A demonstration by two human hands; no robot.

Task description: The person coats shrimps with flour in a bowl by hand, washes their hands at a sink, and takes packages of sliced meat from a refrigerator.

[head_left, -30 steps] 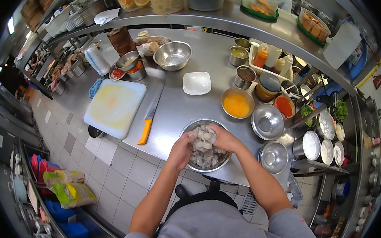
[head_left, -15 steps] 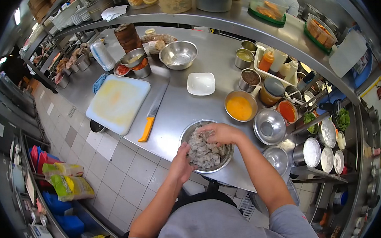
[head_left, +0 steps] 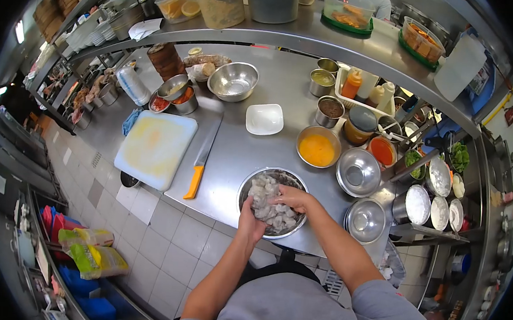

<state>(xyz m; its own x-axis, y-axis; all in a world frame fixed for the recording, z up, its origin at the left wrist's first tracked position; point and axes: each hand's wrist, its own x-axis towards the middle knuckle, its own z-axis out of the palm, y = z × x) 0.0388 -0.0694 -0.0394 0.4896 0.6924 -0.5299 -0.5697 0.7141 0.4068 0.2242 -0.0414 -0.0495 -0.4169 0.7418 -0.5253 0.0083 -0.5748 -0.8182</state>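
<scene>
A steel bowl [head_left: 244,190] near the table's front edge contains a heap of grey, glossy raw pieces that look like shrimp [head_left: 264,197]. My left hand [head_left: 251,221] is at the bowl's left front side, its fingers curved against the heap. From the right, my right hand [head_left: 291,199] reaches into the bowl, with its fingers closed around part of the same pieces. Both hands press the heap between them at the bowl's middle and left. Some fingertips are hidden among the pieces.
Left of the bowl lie a knife with an orange handle [head_left: 194,182] and a white cutting board [head_left: 156,147]. Behind it are a white dish [head_left: 264,119] and a bowl of orange liquid [head_left: 317,149]. Nested steel bowls [head_left: 366,221] stand right. A shelf [head_left: 301,37] crosses the back.
My right hand has moved from the top of the heap down into its right side. Both hands have closed in on the pieces, which are now bunched toward the bowl's left.
</scene>
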